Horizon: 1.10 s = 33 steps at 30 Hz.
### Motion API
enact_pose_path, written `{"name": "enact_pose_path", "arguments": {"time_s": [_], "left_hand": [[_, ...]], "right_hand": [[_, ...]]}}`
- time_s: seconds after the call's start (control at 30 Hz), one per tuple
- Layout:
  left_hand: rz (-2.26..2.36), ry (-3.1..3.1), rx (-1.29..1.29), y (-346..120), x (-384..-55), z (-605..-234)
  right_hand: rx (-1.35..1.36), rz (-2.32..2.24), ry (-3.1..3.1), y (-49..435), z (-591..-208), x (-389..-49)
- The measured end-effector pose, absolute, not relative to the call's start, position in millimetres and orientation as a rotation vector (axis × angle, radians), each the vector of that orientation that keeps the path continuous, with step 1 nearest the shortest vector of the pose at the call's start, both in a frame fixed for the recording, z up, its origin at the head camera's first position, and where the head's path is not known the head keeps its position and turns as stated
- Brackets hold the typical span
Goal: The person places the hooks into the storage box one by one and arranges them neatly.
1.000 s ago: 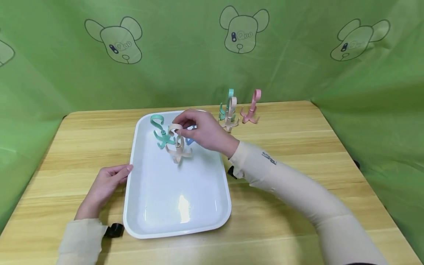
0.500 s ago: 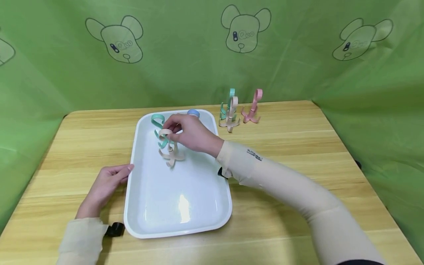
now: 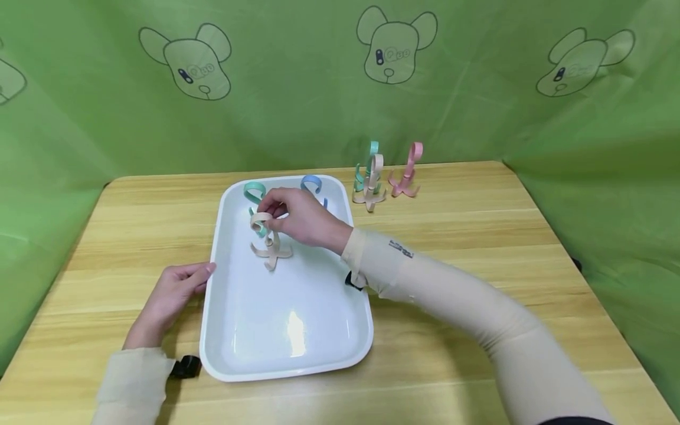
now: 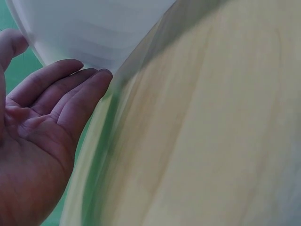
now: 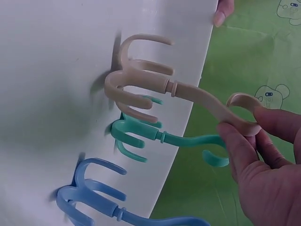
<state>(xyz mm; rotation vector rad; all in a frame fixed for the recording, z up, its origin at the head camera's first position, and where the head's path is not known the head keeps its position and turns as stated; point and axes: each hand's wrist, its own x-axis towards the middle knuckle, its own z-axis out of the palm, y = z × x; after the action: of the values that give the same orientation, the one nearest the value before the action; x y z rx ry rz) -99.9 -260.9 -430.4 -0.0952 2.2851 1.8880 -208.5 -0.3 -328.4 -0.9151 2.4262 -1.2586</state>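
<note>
A beige four-pronged hanging hook [image 3: 272,252] stands upright inside the white tray [image 3: 287,373]. My right hand [image 3: 305,219] pinches its curved top between thumb and fingers. Behind it in the tray are a green hook [image 3: 255,190], partly covered by the hand, and a blue hook [image 3: 311,182]. The right wrist view has the beige hook [image 5: 143,81] with its prongs close over the tray floor, beside the green hook [image 5: 138,129]. At the tray's left side, my left hand [image 3: 172,292] grips the rim, thumb on top; in the left wrist view its fingers [image 4: 87,96] lie against the outer wall.
To the right of the tray's far end, a second beige hook [image 3: 372,183], a second green hook [image 3: 374,147] and a pink hook [image 3: 408,171] stand on the wooden table [image 3: 467,236]. A green curtain [image 3: 297,88] rises behind the table's back edge.
My right hand has moved left and slightly nearer with the beige hook, setting it in front of the green one. The blue hook's top has come into view. The left hand stays put.
</note>
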Motion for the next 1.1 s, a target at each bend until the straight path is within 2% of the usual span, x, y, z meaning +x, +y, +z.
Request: {"name": "enact_pose_path", "arguments": {"time_s": [0.4,0.83,1.1], "left_hand": [[1.89,2.291,-0.107,-261,-101,-431],[1.872,2.289,-0.104,-260,-102,-429],[1.875,2.281,-0.118,-260,-101,-429]], "right_hand": [[-0.863,-1.313,2.376,1,-334,-210],[-0.809,-1.247,2.418,13,-323,-210],[-0.867,-1.251,2.448,28,-317,-214]]}}
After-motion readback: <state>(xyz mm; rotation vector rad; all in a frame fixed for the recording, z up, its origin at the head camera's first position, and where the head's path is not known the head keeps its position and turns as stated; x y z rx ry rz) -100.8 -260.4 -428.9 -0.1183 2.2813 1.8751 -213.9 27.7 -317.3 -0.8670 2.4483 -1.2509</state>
